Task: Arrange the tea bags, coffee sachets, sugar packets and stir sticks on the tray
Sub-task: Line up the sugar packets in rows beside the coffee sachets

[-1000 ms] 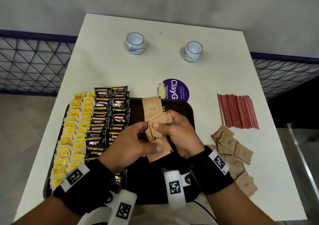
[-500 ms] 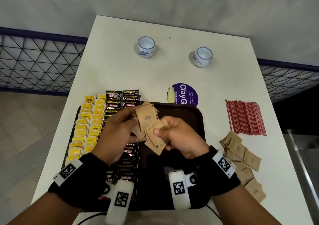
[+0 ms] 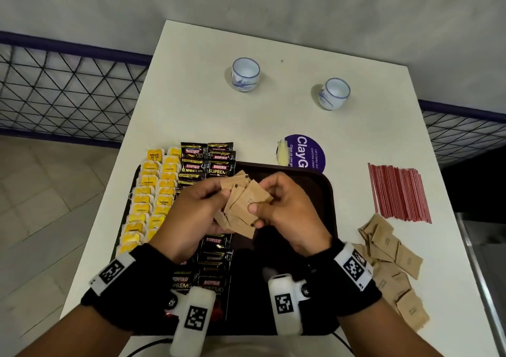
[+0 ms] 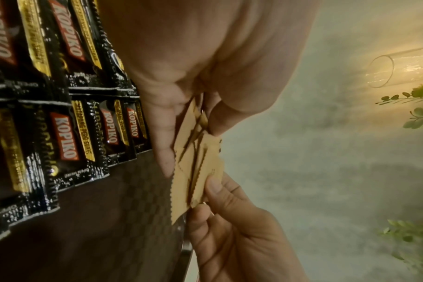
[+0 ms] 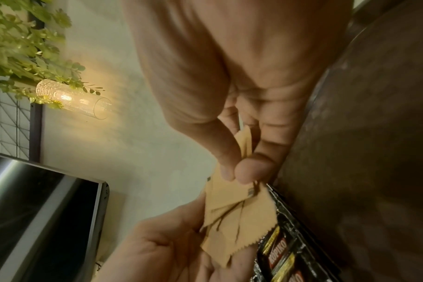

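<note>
Above a dark brown plastic tray (image 3: 327, 192), left hand (image 3: 191, 217) and right hand (image 3: 290, 214) each pinch one shared fan of brown paper sugar packets (image 3: 241, 206).

The black coffee sachets (image 3: 219, 165) read "KOPIKO SUPREMO" — a yellow tea bag (image 3: 154, 155) reads "RELAX" — and the purple round sticker (image 3: 309, 152) reads "ClayG", "Clean as you go".

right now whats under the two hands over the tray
Under the left hand lie black coffee sachets; under the right hand, bare dark tray. Both hold brown sugar packets. The hands cover whatever lies directly below them.
</note>
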A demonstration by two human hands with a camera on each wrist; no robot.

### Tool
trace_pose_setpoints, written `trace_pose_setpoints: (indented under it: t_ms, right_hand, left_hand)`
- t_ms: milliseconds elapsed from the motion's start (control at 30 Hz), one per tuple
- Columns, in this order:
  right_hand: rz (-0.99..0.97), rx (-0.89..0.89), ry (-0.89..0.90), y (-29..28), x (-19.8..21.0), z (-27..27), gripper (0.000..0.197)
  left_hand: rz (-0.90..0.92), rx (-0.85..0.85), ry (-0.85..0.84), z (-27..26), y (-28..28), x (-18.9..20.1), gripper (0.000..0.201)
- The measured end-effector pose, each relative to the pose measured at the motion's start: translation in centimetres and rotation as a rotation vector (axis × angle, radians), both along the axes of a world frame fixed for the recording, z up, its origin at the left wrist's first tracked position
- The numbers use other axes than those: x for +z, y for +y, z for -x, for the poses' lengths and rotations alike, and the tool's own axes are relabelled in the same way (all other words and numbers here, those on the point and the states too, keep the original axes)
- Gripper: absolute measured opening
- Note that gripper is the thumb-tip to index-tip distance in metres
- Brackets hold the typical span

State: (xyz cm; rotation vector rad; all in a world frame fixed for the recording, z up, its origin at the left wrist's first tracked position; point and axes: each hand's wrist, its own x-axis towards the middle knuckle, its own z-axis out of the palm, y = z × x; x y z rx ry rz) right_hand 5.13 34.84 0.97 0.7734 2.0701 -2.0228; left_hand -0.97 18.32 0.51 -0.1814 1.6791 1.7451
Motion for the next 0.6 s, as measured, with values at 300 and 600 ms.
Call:
trace_pose_setpoints:
  t_ms: [300, 600]
  right_hand:
    - [-0.161, -0.007, -0.014, -0.4, 0.0, 0.6, 0.001]
    - [-0.405, 0.041, 0.044, 4.1, 1.4, 3.2, 0.009]
  left_hand:
    - [0.013, -0.072, 0.072, -0.1, -0.8, -0.5, 0.033]
    - [0.073, 0.008, 0.124, 1.0, -3.4, -0.7, 0.031]
